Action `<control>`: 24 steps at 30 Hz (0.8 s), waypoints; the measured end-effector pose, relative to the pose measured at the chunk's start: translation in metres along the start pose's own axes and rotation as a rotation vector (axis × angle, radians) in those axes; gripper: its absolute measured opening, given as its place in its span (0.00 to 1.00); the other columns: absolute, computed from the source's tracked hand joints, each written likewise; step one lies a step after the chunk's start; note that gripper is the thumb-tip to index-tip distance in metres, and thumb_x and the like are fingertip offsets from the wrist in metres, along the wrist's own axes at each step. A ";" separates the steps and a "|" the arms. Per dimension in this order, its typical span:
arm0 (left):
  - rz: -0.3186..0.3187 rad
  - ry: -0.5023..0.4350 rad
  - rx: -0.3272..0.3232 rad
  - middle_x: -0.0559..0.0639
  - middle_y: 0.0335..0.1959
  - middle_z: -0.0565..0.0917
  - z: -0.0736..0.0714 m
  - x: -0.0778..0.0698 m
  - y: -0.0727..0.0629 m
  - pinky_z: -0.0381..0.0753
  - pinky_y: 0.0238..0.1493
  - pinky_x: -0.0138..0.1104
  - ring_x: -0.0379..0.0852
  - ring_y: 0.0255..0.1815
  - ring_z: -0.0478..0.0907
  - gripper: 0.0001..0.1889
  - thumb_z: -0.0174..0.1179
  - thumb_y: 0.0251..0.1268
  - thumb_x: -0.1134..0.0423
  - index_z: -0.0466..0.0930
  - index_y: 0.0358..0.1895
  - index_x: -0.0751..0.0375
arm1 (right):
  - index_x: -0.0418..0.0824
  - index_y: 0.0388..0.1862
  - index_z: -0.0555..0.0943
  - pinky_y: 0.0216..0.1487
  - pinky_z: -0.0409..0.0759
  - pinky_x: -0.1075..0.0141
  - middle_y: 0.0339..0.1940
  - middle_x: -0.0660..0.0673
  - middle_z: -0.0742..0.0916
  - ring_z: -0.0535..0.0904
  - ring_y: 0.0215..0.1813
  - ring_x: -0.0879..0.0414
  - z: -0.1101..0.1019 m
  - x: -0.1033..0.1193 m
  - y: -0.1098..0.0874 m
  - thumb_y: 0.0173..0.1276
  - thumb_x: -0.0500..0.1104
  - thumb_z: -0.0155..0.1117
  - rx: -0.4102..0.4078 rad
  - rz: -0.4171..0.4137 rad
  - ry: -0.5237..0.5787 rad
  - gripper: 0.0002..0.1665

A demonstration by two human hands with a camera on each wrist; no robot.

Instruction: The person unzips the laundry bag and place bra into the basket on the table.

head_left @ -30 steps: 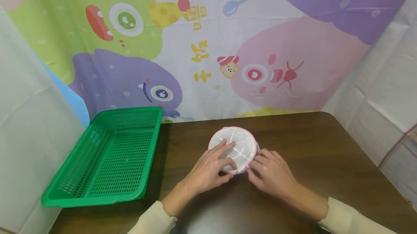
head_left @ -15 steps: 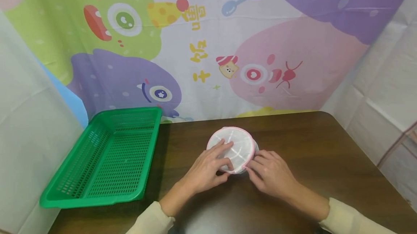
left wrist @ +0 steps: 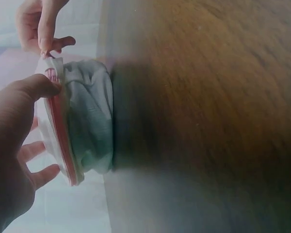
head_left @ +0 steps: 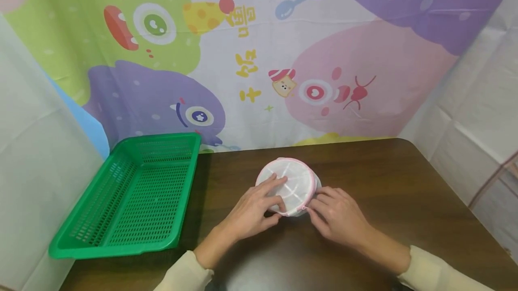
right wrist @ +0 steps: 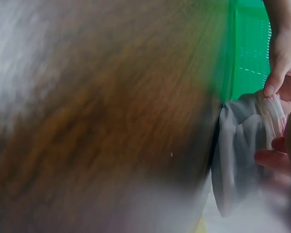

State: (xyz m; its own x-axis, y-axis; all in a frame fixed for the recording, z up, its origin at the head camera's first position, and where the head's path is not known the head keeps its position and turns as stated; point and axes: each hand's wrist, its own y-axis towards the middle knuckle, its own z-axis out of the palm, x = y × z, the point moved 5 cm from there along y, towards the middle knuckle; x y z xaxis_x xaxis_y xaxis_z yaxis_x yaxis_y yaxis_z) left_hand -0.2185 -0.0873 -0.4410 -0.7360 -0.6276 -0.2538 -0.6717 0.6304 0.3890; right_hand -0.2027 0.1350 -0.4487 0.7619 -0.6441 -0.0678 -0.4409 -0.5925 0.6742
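Observation:
A round white mesh laundry bag (head_left: pixel 298 185) with a pink zipper round its top edge stands on the brown table. My left hand (head_left: pixel 251 210) lies over its left side: the fingers spread on the lid, while the thumb presses the zipper edge (left wrist: pixel 60 128), as the left wrist view shows. At the near right edge, my right hand (head_left: pixel 340 214) pinches the zipper pull (head_left: pixel 305 208) between thumb and finger. The bag's soft grey side (right wrist: pixel 237 145) sags below the zipper in the right wrist view. Its contents cannot be made out.
To the left, a green perforated plastic basket (head_left: pixel 184 210) stands on the table (head_left: pixel 384 183). Behind the table hangs a cartoon-printed cloth (head_left: pixel 251 124), and pale cloth walls (head_left: pixel 481 115) flank both sides.
The bag's lid has shifted slightly left, and more of its right side shows. My left hand has slid a little left along the edge; my right hand keeps its pinch near the same place.

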 end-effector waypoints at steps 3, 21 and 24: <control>-0.014 -0.008 0.012 0.53 0.85 0.77 0.001 0.000 0.000 0.88 0.68 0.57 0.63 0.89 0.72 0.10 0.82 0.67 0.57 0.87 0.42 0.45 | 0.45 0.32 0.88 0.46 0.91 0.54 0.32 0.52 0.93 0.92 0.48 0.50 -0.001 0.002 0.001 0.66 0.44 0.73 -0.003 -0.004 0.014 0.04; 0.022 0.029 -0.040 0.55 0.82 0.81 0.002 -0.011 0.005 0.84 0.77 0.59 0.68 0.85 0.75 0.11 0.83 0.67 0.54 0.87 0.41 0.47 | 0.46 0.33 0.88 0.43 0.89 0.57 0.31 0.53 0.93 0.90 0.44 0.52 0.000 0.015 0.007 0.67 0.43 0.73 -0.035 -0.026 0.043 0.03; 0.038 0.046 -0.056 0.56 0.82 0.81 0.001 -0.010 0.003 0.85 0.76 0.58 0.68 0.84 0.77 0.11 0.82 0.66 0.55 0.87 0.40 0.46 | 0.47 0.33 0.88 0.43 0.89 0.57 0.31 0.54 0.93 0.90 0.44 0.53 0.000 0.015 0.006 0.66 0.43 0.73 -0.038 -0.036 0.039 0.03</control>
State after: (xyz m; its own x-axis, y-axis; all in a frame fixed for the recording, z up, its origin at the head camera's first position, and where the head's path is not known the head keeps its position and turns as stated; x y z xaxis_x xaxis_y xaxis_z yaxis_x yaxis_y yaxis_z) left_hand -0.2137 -0.0787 -0.4383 -0.7553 -0.6249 -0.1975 -0.6368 0.6286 0.4465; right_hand -0.1938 0.1216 -0.4455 0.7952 -0.6029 -0.0642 -0.3951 -0.5956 0.6994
